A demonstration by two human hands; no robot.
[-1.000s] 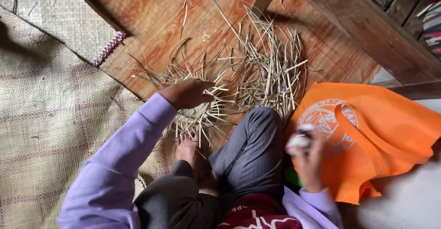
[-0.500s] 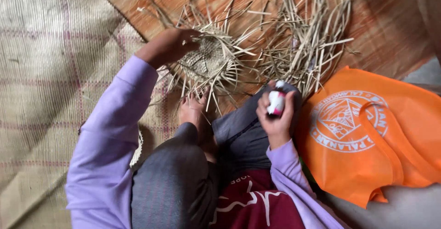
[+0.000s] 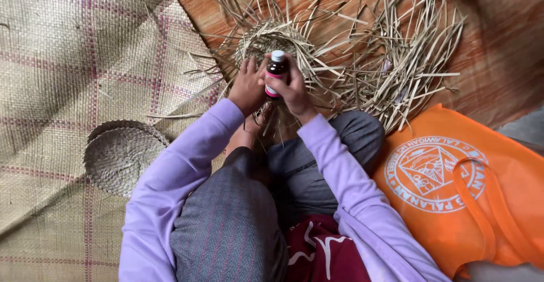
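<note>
From where I watch, both hands meet in front of the person's raised knees, and between them stands a small dark bottle [image 3: 276,73] with a white cap and a pink band of label around its lower half. The right hand [image 3: 294,89] is wrapped around the bottle's body, fingers closed on it. The left hand [image 3: 247,85] presses against the bottle's other side, its fingers curled up toward the neck; I cannot tell whether it truly grips or only steadies. The bottle's long axis runs away from the person, cap at the far end, so the cap sits just beyond both sets of fingertips (the left fingertips look slightly nearer to it).

Directly beyond the hands lies a half-woven straw piece [image 3: 272,35], a round coiled centre with loose strands fanning outward. To the right of it and farther out, a looser heap of straw strips [image 3: 396,61] spreads over the reddish wooden floor [image 3: 498,50].

Right of the right arm, close against the knee, lies an orange cloth bag [image 3: 498,203] with a round white printed emblem and an orange loop handle.

Left of the left arm, well apart from the hands, a finished round woven disc [image 3: 122,154] rests on a pale woven mat [image 3: 68,61] crossed by faded pink lines.
</note>
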